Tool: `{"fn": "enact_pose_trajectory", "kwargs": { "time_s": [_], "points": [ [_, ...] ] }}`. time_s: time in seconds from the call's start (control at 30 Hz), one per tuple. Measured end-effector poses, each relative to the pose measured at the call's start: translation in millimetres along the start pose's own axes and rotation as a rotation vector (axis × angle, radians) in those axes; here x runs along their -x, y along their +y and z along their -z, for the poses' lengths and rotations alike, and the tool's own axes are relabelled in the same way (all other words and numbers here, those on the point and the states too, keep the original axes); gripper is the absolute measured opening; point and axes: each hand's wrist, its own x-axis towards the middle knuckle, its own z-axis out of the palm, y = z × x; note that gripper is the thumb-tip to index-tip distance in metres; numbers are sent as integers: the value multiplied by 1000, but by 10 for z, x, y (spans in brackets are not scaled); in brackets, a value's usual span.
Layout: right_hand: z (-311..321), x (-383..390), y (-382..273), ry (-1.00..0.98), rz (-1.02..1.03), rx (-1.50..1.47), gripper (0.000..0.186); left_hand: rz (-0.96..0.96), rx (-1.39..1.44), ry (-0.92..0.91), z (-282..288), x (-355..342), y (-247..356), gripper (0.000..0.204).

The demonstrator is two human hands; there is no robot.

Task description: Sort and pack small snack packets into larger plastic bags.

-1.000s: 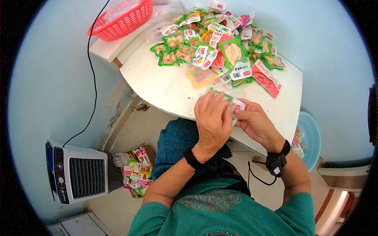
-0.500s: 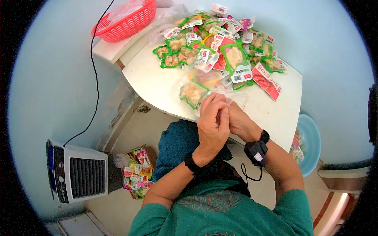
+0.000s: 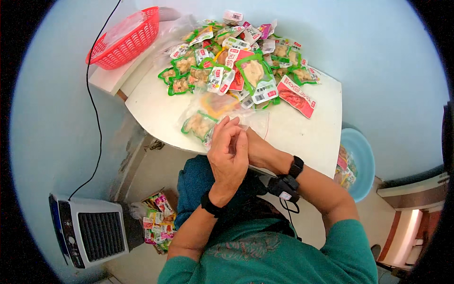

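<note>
A clear plastic bag (image 3: 257, 118) lies at the near edge of the white table, with a green-edged food packet (image 3: 199, 126) and a yellow-edged packet (image 3: 218, 104) inside or under its film. My left hand (image 3: 229, 154) is closed at the bag's near end, its fingers curled and its thumb bent toward them. Right behind it, my right hand (image 3: 261, 150) reaches in against the bag, its fingers hidden by the left hand. Beyond the bag rises a heap of sealed food packets (image 3: 253, 73), mostly green-edged, some red or white. One red packet (image 3: 296, 96) lies at the heap's right side.
A red plastic basket (image 3: 124, 46) stands at the back left beside crumpled clear film (image 3: 172, 33). On the floor are a blue basin (image 3: 363, 163) with packets at right, a box of colourful packets (image 3: 159, 220) at left, and an air cooler (image 3: 90, 232) with a black cord (image 3: 98, 128).
The table and its contents have shifted left in the picture as the view turned. Both hands stay together at the bag; the left thumb and fingers stand slightly farther apart.
</note>
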Motion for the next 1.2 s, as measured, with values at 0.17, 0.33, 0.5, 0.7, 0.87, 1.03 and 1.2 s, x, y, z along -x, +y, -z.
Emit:
{"fn": "enact_pose_trajectory", "kwargs": {
  "time_s": [0.17, 0.33, 0.5, 0.7, 0.87, 1.03, 1.2],
  "points": [
    [93, 155, -38, 191, 256, 442, 22, -53, -47, -30, -8, -1, -3, 8],
    [331, 598, -608, 324, -40, 462, 21, -96, -129, -40, 56, 26, -13, 14],
    [1448, 701, -725, 796, 134, 1045, 33, -241, -367, -157, 83, 35, 59, 31],
    [1775, 629, -623, 866, 40, 1516, 52, -260, -653, -317, 204, 142, 234, 41],
    [1883, 669, -596, 813, 181, 1529, 56, -294, -705, -360, 201, 298, 101, 33],
    [1706, 694, -740, 810, 5, 1299, 51, -340, -644, -198, 200, 258, 114, 24],
    [1404, 917, -825, 839, 161, 792, 32, -289, -597, -173, 210, 252, 144, 27]
  ]
}}
